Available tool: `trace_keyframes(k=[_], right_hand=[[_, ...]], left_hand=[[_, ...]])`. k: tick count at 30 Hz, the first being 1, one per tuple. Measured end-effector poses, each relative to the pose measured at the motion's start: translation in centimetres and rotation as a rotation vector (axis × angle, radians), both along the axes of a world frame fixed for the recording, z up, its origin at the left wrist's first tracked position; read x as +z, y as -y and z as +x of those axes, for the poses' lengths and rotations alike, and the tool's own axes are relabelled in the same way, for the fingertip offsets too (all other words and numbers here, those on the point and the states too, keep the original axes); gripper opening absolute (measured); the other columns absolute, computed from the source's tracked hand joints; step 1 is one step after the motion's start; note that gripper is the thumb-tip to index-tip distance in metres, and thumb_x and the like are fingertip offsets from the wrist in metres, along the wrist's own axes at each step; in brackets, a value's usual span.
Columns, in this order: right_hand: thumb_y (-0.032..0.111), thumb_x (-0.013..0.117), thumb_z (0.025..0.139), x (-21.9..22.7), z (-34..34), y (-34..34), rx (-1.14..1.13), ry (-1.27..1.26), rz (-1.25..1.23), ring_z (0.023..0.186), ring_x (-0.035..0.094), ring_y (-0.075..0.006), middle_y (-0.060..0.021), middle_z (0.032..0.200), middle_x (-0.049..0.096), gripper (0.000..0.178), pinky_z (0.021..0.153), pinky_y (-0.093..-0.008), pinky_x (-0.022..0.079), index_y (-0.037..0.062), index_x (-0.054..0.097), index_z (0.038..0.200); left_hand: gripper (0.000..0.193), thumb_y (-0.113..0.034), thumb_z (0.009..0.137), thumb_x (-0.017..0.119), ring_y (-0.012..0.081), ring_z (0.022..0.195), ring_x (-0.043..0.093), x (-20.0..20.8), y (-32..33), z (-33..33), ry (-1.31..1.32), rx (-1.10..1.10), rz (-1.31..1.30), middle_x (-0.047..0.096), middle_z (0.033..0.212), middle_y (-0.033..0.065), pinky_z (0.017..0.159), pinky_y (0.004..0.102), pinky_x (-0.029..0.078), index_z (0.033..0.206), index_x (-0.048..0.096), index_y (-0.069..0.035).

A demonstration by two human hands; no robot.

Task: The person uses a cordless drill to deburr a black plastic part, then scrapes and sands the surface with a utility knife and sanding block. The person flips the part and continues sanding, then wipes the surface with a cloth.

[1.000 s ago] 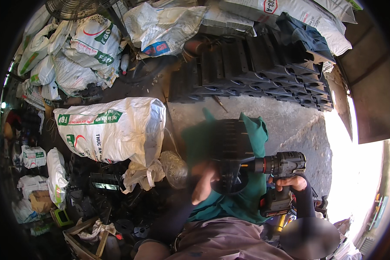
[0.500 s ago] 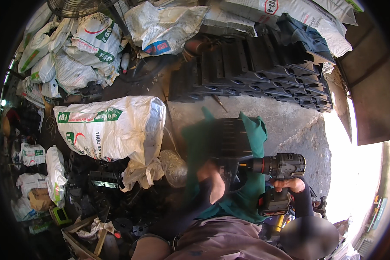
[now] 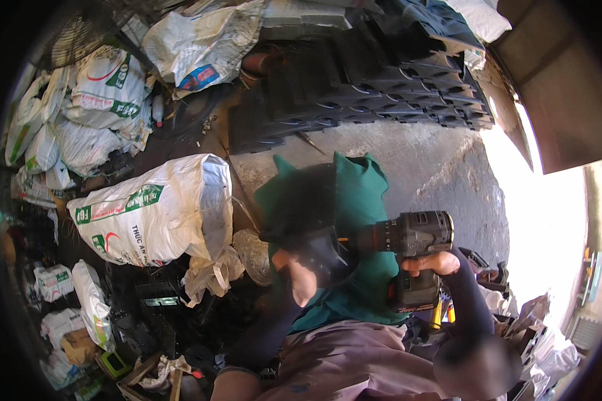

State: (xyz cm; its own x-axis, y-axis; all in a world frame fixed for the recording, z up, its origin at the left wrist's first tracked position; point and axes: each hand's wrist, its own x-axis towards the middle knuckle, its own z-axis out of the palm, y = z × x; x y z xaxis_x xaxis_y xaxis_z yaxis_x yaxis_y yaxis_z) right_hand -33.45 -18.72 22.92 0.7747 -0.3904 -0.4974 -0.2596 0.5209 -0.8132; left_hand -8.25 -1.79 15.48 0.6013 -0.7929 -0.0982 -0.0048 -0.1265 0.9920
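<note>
Drill work seems in hand: the cordless drill [image 3: 423, 232] is gripped by the right hand [image 3: 438, 264], the black part [image 3: 311, 204] apparently by the left hand [image 3: 298, 277]; steady alignment is needed.

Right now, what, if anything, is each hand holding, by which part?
Right hand holds the drill by its handle. Left hand is at the black part; blur hides whether it grips.

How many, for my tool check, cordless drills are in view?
1: the drill in the right hand, pointing at the black part; others may be hidden.
</note>
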Motion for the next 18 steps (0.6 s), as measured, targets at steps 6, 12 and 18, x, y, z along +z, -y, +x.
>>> trace_keyframes(k=[6,12,18], right_hand=[[0.006,0.072,0.079,1.6,0.1,-0.5,0.094,-0.037,-0.051,0.07,0.061,-0.01,-0.008,0.097,0.068,0.028,0.063,-0.0245,0.052,0.0013,0.065,0.105],[0.017,0.073,0.078,2.2,2.3,-2.4,-0.003,0.333,-0.582,0.083,0.065,-0.0185,-0.0134,0.094,0.066,0.036,0.071,-0.0317,0.052,-0.0014,0.062,0.107],[0.026,0.073,0.07,5.3,3.2,-2.6,0.283,-0.066,-0.768,0.075,0.066,-0.0344,-0.0187,0.085,0.066,0.053,0.069,-0.0418,0.052,0.0029,0.059,0.115]], left_hand=[[0.041,-0.034,0.1,0.038,0.0186,0.092,0.059,-0.9,-0.8,0.9,0.053,0.086,-0.266,0.061,0.104,0.0075,0.082,0.0324,0.047,0.11,0.056,0.002],[0.042,-0.025,0.092,0.061,0.0212,0.103,0.06,2.9,-1.8,1.2,-0.183,-0.059,-0.024,0.06,0.115,0.0121,0.091,0.0327,0.047,0.123,0.05,0.001],[0.047,-0.024,0.084,0.063,0.0201,0.096,0.062,1.6,-1.8,3.6,-0.233,-0.13,-0.12,0.063,0.111,0.0091,0.083,0.0316,0.049,0.123,0.053,0.0]])
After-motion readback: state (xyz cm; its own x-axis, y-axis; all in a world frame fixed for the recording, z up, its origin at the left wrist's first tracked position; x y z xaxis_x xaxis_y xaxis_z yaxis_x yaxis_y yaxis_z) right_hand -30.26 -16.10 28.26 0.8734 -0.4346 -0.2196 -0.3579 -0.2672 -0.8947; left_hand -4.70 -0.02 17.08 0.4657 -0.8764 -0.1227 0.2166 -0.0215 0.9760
